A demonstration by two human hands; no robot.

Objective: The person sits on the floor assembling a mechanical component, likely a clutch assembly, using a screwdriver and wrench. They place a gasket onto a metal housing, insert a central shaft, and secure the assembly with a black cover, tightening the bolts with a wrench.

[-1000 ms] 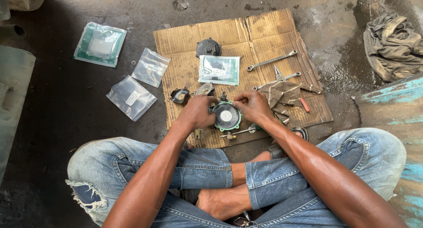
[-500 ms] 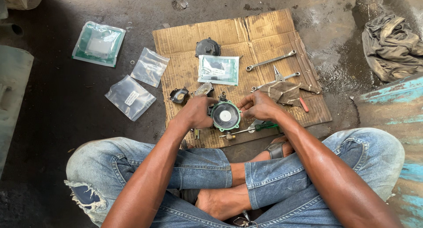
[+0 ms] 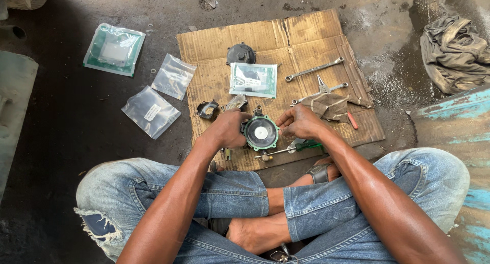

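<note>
I sit cross-legged on the ground in front of a flattened cardboard sheet [image 3: 316, 34]. My left hand [image 3: 228, 128] grips the left side of a round metal part with a green gasket and a pale centre disc [image 3: 261, 133]. My right hand [image 3: 301, 122] touches its right edge with curled fingers. A green-handled screwdriver [image 3: 291, 148] lies just below the round part. A small black cover piece [image 3: 207, 110] lies to the left of my left hand.
On the cardboard lie a black domed cap [image 3: 241, 53], a packet with a green print [image 3: 253, 79], two spanners [image 3: 313, 69], pliers and a dirty rag [image 3: 332, 105]. Clear plastic bags [image 3: 151, 111] and a sealed packet [image 3: 113, 48] lie on the ground at left. A crumpled cloth [image 3: 454, 52] is at right.
My right hand has shifted from above the round part to its right edge. My left hand stays on the part.
</note>
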